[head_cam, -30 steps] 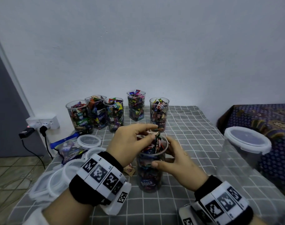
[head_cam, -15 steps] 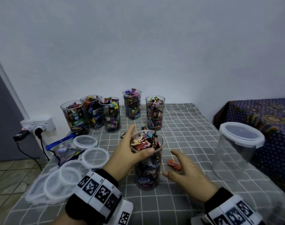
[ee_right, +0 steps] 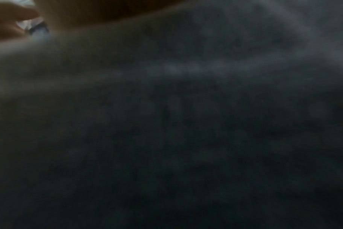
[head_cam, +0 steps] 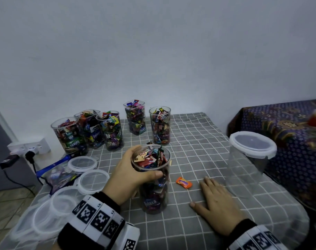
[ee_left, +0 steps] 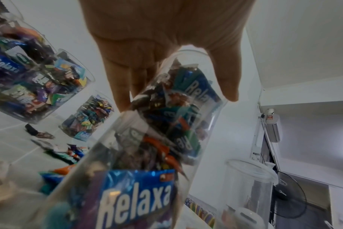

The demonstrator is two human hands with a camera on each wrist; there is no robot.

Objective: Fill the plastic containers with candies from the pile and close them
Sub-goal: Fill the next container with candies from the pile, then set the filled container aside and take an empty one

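A clear plastic container (head_cam: 154,192) full of wrapped candies stands on the grey checked cloth, lidless. My left hand (head_cam: 133,170) grips it near the rim, thumb across the front; the left wrist view shows the same container (ee_left: 166,124) held between thumb and fingers. My right hand (head_cam: 214,201) lies flat on the cloth to the right, fingers straight, holding nothing. An orange candy (head_cam: 183,182) lies between the container and that hand. Several filled, lidless containers (head_cam: 160,125) stand at the back. The right wrist view is dark and blurred.
Loose clear lids (head_cam: 93,181) lie at the left, by a candy bag (head_cam: 59,175). A large lidded clear tub (head_cam: 250,163) stands at the right. A power strip with plugs (head_cam: 28,147) sits by the wall. A patterned cloth (head_cam: 288,134) covers furniture at the right.
My right hand let go of the container and dropped flat onto the cloth. My left hand moved from the container's top to gripping its side. An orange candy now lies uncovered.
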